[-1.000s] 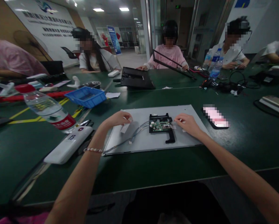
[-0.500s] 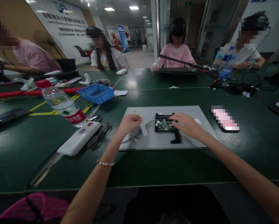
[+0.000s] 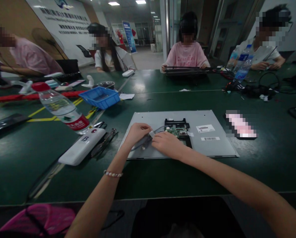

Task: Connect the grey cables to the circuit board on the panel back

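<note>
A grey metal panel (image 3: 212, 148) lies flat on the green table (image 3: 163, 178) before me. A small green circuit board (image 3: 178, 131) in a black bracket sits on its middle, with thin wires (image 3: 160, 129) running off to the left. My left hand (image 3: 136, 133) is closed in a pinch on a strip of white tape (image 3: 151, 134) over those wires. My right hand (image 3: 166, 145) rests beside it on the panel, fingers bent, its fingertips meeting the same strip. Two white labels (image 3: 205, 128) show on the panel to the right.
At the left lie a tilted water bottle (image 3: 61, 110), a white power bank (image 3: 82, 146), dark tools (image 3: 104, 140) and a blue tray (image 3: 100, 97). A phone (image 3: 240, 125) lies right of the panel. Several people sit at the table's far and left sides. A pink bag (image 3: 36, 218) sits at my lower left.
My right hand left the circuit board and crossed left to meet my left hand at the tape strip, uncovering the two labels. My left hand lowered the strip toward the wires.
</note>
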